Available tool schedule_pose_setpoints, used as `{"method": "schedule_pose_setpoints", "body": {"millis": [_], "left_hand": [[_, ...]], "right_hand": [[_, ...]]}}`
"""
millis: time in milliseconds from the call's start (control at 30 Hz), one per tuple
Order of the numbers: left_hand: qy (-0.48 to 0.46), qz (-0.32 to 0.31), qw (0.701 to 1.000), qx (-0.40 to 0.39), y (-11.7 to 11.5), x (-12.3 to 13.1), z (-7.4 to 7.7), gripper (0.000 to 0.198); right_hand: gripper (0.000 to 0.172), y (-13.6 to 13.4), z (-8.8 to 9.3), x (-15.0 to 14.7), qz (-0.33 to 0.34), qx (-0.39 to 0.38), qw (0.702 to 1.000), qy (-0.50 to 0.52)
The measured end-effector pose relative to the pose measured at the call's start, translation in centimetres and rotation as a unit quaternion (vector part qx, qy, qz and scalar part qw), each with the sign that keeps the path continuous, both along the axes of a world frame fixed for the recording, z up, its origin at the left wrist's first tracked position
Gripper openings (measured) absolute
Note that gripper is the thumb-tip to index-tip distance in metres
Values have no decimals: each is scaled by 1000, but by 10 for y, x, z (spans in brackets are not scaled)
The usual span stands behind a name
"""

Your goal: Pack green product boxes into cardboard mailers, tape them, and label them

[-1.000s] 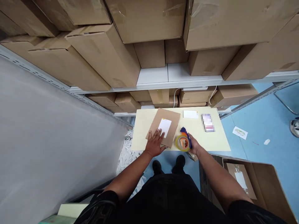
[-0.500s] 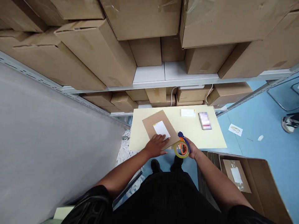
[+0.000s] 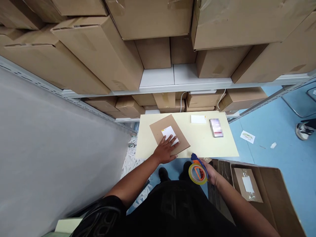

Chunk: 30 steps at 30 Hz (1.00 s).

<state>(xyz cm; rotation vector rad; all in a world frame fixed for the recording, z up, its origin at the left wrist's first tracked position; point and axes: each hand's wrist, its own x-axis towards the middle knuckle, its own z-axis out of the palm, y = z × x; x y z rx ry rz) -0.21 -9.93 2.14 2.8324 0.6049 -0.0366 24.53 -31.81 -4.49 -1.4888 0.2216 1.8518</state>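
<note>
Flat on the cream table (image 3: 204, 144) lies a brown cardboard mailer (image 3: 160, 126), turned at an angle. A white label or card (image 3: 169, 132) rests on its middle. My left hand (image 3: 166, 150) presses on the mailer's near part with fingers spread, fingertips over the label's lower end. Off the table's front edge, my right hand (image 3: 209, 171) grips a blue and orange tape dispenser (image 3: 200, 164) holding a roll of clear yellowish tape (image 3: 190, 173). The dispenser is apart from the mailer.
A white stack of cards (image 3: 198, 119) and a purple printed bundle (image 3: 216, 128) sit at the table's right. An open carton (image 3: 269, 184) at lower right holds a taped mailer (image 3: 247, 186). Shelves with boxes (image 3: 150, 52) rise ahead. Another person's shoe (image 3: 304, 131) stands far right.
My right hand has drawn the tape dispenser down and right, away from the mailer's near corner. My left hand has spread its fingers and shifted slightly on the mailer.
</note>
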Motion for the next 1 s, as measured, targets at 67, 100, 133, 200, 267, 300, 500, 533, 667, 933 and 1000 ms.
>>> {"method": "schedule_pose_setpoints", "body": {"millis": [67,100,133,200,267,300,500,533,667,933,1000], "left_hand": [[1,-15,1000,-5,2,-1,0,84],[1,-18,1000,-6,3,-1,0,84],[3,-21,1000,-7,3,0,-1,85],[4,-25,1000,-7,4,0,-1,85],[4,-26,1000,-5,3,0,-2,85],[4,-25,1000,-2,3,0,-1,85],[5,-27,1000,4,3,-2,-3,86],[5,-28,1000,3,3,-3,-3,87],[9,-30,999,-5,4,-3,-5,89],[-7,-30,999,-23,2,-5,6,92],[-5,-20,999,-32,-2,-4,10,92]], "right_hand": [[54,13,5,5,87,-5,994,-66],[56,27,8,8,143,-5,984,-109],[58,44,10,11,213,-4,963,-164],[55,81,15,13,315,-14,913,-258],[47,109,19,8,378,-14,866,-328],[48,117,21,3,416,-5,831,-369],[69,77,35,-3,426,18,821,-379],[67,62,38,3,391,17,848,-357],[58,10,55,31,197,36,944,-262],[46,30,107,67,-31,76,980,-184],[36,56,123,75,-58,121,969,-206]]}}
